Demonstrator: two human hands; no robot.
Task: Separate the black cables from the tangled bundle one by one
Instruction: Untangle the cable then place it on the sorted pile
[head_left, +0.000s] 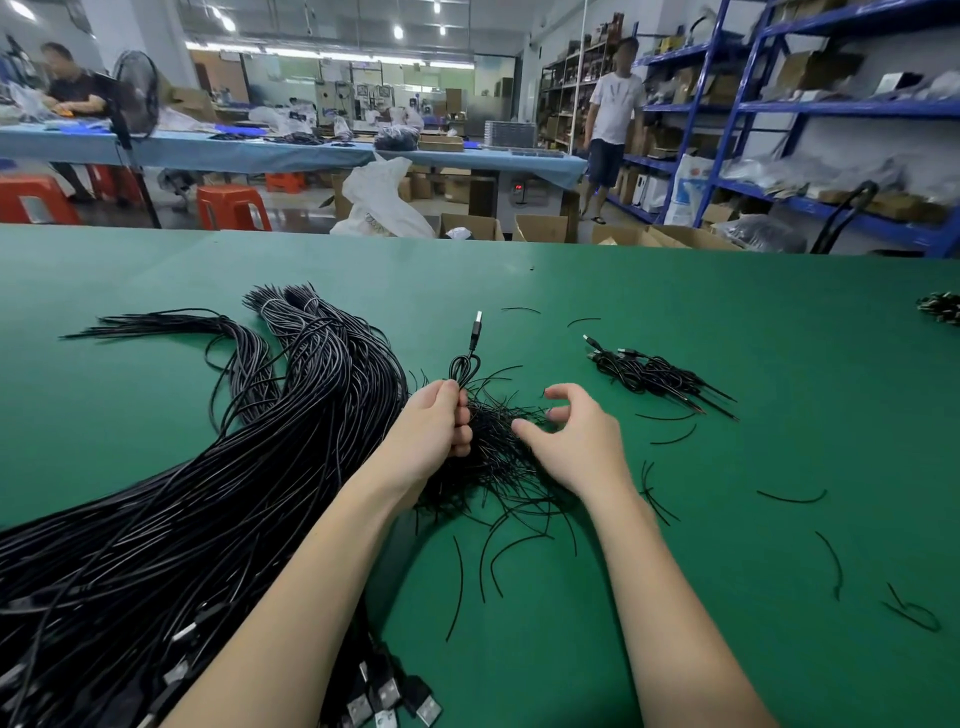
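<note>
One USB cable (464, 370), thin glossy black, looped; left hand (434, 426) pinches loop, metal plug pointing up and far. Right hand (574, 441) fingers spread, loosely curved, over tangled wire pile (498, 462) at centre. Long cable bundle (208, 493), smooth and round-sectioned, runs near-left to far. Sorted cable stack (654, 376) lies right. Green matte table mat (727, 571). Blue shelving (779, 109) far right.

Cable bundle (171, 519) cut off at left and bottom edges, left-hand fingers (460, 415) partly hidden in tangle (498, 457)
</note>
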